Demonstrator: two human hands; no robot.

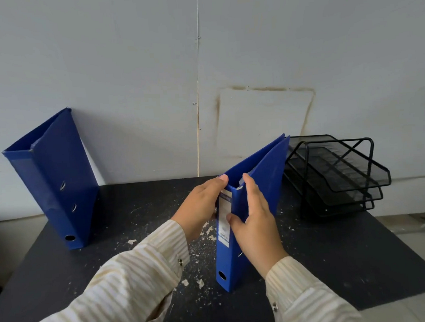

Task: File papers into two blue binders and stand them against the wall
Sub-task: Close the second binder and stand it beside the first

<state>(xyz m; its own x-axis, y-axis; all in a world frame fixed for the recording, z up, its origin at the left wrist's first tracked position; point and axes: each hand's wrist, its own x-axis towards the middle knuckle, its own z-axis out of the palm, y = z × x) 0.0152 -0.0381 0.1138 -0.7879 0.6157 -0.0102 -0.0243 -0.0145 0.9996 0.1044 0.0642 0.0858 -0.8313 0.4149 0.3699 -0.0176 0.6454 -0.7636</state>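
You are holding a blue plastic lever-arch binder with a white spine label (pixel 229 234) upright on the dark speckled tabletop (pixel 335 265), its spine turned toward you and its covers running away toward the pale grey wall (pixel 127 66). Your left hand (pixel 199 206) presses flat against the binder's left cover, fingers reaching up to the top corner of the spine. Your right hand (pixel 255 225) is clamped on the same binder from the other side: the thumb lies across the spine label while the fingers wrap the right cover near its top edge. Both hands are closed on this binder, one on each side. The binder's bottom edge rests on the tabletop, and a round finger hole shows near the foot of the spine.

Left of that held binder and farther back, a second blue plastic binder (pixel 57 183) stands on the tabletop, tilted so its top leans against the wall. Its covers gape open at the top, and a round hole sits low on its spine. It is well apart from the one in your hands.

Right of the held binder, a black wire-mesh stacked letter tray (pixel 335 176) sits near the wall, just beside the binder's far cover. Pale flakes of debris (pixel 200 282) are scattered on the tabletop around the held binder's base. Your cream striped shirt sleeves (pixel 129 283) cover both forearms.
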